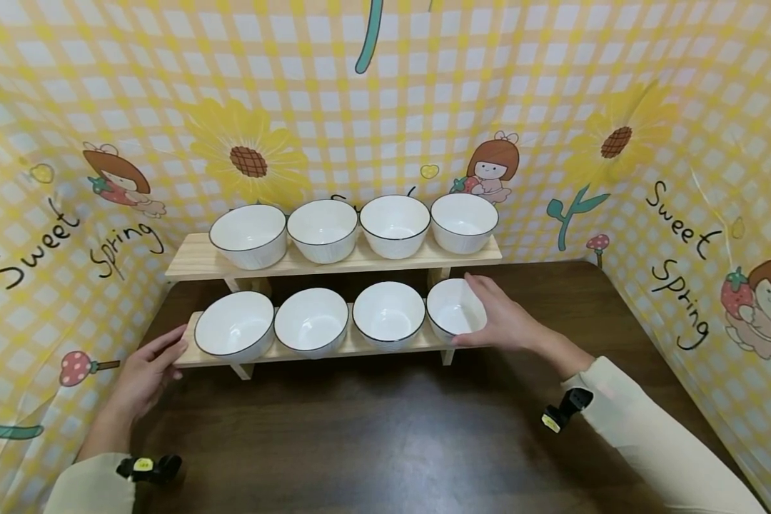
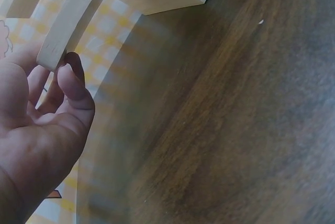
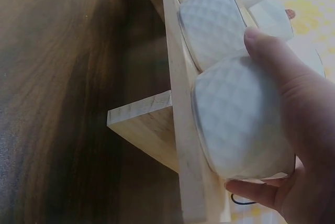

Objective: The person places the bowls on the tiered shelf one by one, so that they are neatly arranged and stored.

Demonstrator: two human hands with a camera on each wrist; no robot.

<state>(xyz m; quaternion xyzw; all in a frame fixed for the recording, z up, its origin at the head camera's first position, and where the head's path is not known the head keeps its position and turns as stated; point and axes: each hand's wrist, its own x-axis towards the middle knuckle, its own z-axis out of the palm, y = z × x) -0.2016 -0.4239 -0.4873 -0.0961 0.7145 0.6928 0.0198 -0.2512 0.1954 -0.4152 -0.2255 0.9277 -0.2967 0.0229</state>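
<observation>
My right hand grips a white bowl with a dark rim at the right end of the lower board of a two-tier wooden shelf. In the right wrist view the thumb lies over the side of this bowl, whose outside has a diamond relief; its base rests on the board. My left hand pinches the left end of the lower board. Close up in the left wrist view, thumb and fingers meet around the corner of that board. Several like bowls stand upright along the lower board, including a left-end bowl.
Behind and higher, the upper board carries a row of matching bowls, among them a white bowl. The shelf stands on a dark wooden table. A yellow checked cloth with printed figures encloses the back and sides.
</observation>
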